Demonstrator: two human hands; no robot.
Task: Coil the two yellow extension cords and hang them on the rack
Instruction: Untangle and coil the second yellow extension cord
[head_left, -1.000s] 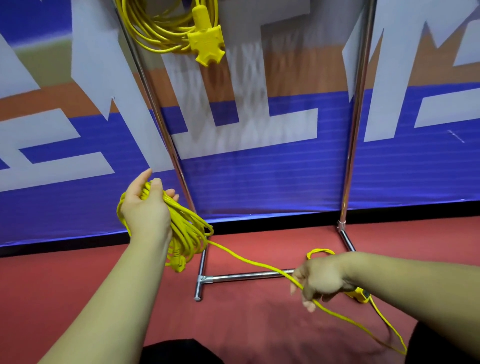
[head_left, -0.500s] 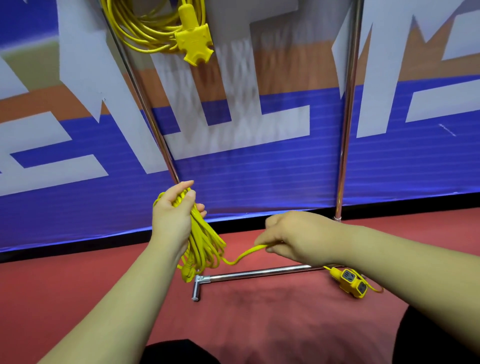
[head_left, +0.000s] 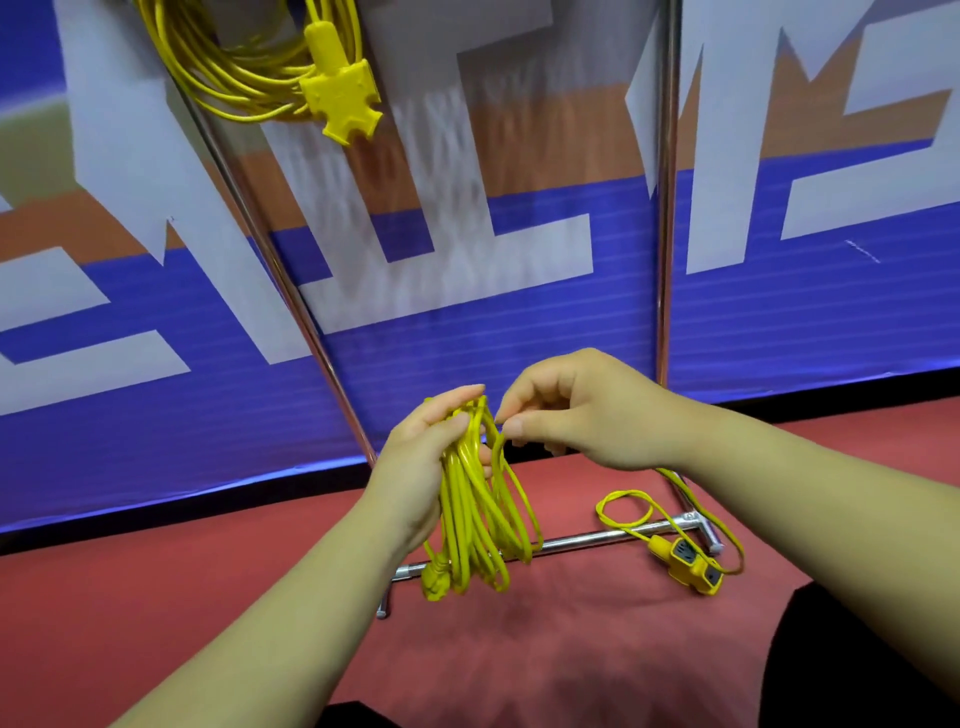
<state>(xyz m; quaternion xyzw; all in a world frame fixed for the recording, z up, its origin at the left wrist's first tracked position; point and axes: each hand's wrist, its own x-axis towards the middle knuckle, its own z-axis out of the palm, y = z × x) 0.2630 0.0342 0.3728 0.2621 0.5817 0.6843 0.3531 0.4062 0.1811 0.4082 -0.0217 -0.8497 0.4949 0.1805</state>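
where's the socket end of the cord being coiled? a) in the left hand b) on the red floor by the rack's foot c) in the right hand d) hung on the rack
b: the socket end lies on the red floor by the rack's base bar; the left hand grips the coil and the right hand pinches a strand.

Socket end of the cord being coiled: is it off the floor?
No, the socket end lies on the red floor beside the rack's base bar.

Right hand (head_left: 587, 415) risen to coil (head_left: 478, 514) in left hand (head_left: 431, 457) — fingers (head_left: 524, 428) now pinching strand (head_left: 500, 448) beside it — trailing slack shorter
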